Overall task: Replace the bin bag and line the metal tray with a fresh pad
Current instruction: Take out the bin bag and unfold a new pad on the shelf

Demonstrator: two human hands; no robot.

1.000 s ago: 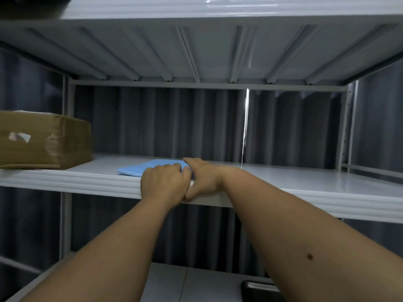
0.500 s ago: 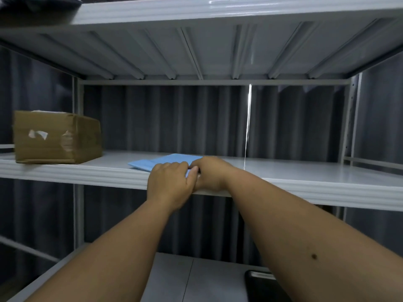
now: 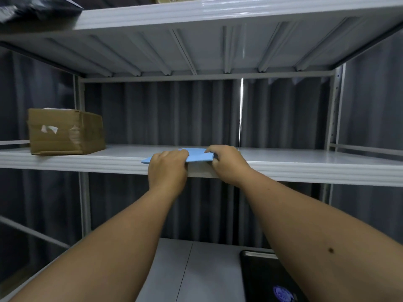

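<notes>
At shelf edge, left hand and right hand pinching folded blue pad; best lifting level, both grips even.

1. Blue pad, folded, on the middle shelf: near left part covered by the left hand, right end by the right hand; layer count cannot be told.
2. Fingertips of both hands: curled over the pad, out of sight.
3. Black tray-like item, lower shelf: cut off by the bottom edge, partly behind the right forearm; blue round mark unreadable.
4. Dark bag, top shelf: cropped at the top-left corner.
5. Cardboard box: label scraps illegible.
</notes>
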